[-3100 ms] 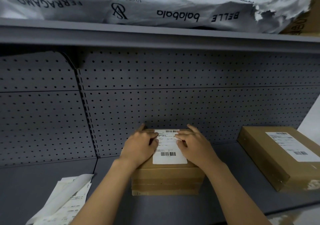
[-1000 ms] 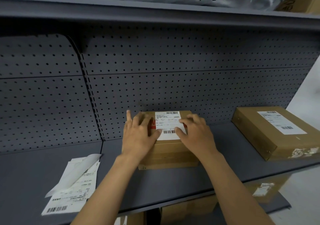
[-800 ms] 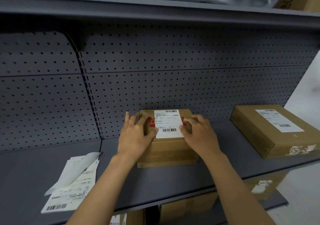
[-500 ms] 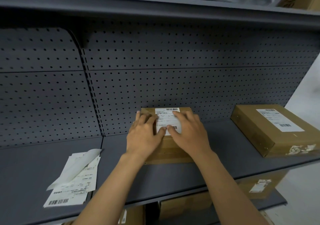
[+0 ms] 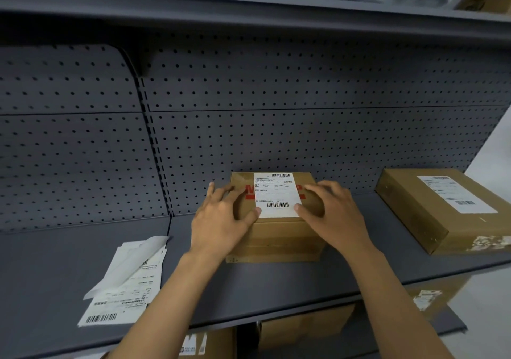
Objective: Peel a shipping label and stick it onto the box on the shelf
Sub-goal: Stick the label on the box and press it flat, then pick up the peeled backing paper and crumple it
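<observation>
A brown cardboard box (image 5: 279,237) stands on the grey shelf (image 5: 276,284) against the pegboard. A white shipping label (image 5: 276,194) with barcodes lies flat on the box's top, over red print. My left hand (image 5: 221,220) rests on the box's left top edge, fingers spread, thumb touching the label's lower left corner. On the right side, my right hand (image 5: 331,212) lies with fingers spread and its thumb at the label's lower right corner. Neither hand grips anything.
A sheet of labels with a curled backing paper (image 5: 127,278) lies on the shelf to the left. A second labelled box (image 5: 442,209) sits at the right end. Poly mailers fill the shelf above; more boxes (image 5: 304,331) stand below.
Both hands have slid outward from the label's middle to its two lower corners, uncovering the label. The box and label stay in place.
</observation>
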`<action>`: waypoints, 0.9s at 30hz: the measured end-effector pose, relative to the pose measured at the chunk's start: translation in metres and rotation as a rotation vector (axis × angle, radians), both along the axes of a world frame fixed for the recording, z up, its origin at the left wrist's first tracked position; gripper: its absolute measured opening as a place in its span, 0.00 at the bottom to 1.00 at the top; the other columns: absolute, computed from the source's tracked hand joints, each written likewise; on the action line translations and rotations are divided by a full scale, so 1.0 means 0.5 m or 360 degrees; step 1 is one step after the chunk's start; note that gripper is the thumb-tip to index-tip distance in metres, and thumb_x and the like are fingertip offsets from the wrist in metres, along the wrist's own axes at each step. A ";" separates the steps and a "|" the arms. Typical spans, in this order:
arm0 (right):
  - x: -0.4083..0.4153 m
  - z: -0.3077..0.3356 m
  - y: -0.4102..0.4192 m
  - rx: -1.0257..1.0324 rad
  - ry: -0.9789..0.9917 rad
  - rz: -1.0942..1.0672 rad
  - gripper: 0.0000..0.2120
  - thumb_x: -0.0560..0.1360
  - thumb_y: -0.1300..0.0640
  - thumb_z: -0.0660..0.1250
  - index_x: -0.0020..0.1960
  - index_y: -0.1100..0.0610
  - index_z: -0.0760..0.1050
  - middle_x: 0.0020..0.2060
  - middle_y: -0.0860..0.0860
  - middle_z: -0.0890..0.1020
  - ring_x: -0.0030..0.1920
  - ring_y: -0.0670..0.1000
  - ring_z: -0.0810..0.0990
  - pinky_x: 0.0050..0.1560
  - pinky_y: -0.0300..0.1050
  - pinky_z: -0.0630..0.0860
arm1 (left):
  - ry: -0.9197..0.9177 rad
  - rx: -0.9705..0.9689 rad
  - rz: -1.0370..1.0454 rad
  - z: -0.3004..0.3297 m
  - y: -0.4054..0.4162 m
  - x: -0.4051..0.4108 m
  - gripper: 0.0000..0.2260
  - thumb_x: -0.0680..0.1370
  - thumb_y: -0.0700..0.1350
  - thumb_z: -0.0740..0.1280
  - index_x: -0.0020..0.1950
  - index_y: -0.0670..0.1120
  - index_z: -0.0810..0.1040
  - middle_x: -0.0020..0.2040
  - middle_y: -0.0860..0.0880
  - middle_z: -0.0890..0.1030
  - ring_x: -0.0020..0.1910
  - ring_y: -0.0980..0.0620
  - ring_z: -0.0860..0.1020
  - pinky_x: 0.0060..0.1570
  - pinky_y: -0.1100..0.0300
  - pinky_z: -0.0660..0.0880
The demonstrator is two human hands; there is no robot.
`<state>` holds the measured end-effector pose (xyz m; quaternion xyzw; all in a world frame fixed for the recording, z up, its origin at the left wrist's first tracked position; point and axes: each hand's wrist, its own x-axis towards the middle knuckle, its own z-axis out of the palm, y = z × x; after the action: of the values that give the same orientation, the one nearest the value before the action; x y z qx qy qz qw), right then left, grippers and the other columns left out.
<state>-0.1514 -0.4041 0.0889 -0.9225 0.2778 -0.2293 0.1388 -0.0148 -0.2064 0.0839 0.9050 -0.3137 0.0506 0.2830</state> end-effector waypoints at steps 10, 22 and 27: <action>-0.002 -0.004 0.001 0.0054 -0.0071 0.0010 0.24 0.75 0.34 0.61 0.68 0.42 0.73 0.66 0.41 0.71 0.67 0.47 0.69 0.56 0.48 0.72 | -0.0039 -0.0007 0.0088 0.008 0.020 0.002 0.23 0.79 0.63 0.64 0.72 0.59 0.74 0.73 0.57 0.73 0.80 0.50 0.61 0.63 0.46 0.75; 0.142 0.028 0.112 -0.0181 -0.0200 0.0059 0.16 0.77 0.46 0.64 0.62 0.49 0.80 0.59 0.50 0.82 0.62 0.55 0.74 0.63 0.56 0.71 | -0.0128 0.0111 0.0550 0.022 0.209 0.087 0.18 0.80 0.49 0.66 0.70 0.57 0.78 0.65 0.51 0.81 0.60 0.42 0.80 0.51 0.48 0.78; 0.200 0.021 0.175 -0.0187 -0.0180 0.0147 0.12 0.75 0.48 0.65 0.56 0.45 0.82 0.58 0.46 0.82 0.69 0.56 0.66 0.66 0.58 0.67 | 0.0176 0.0331 0.0719 -0.008 0.281 0.122 0.22 0.79 0.56 0.67 0.73 0.56 0.74 0.65 0.50 0.82 0.61 0.40 0.80 0.56 0.48 0.78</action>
<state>-0.0511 -0.3164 0.0992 -0.9264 0.2129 -0.2903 0.1105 0.0460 -0.0660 0.0799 0.9777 -0.0912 0.0305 0.1866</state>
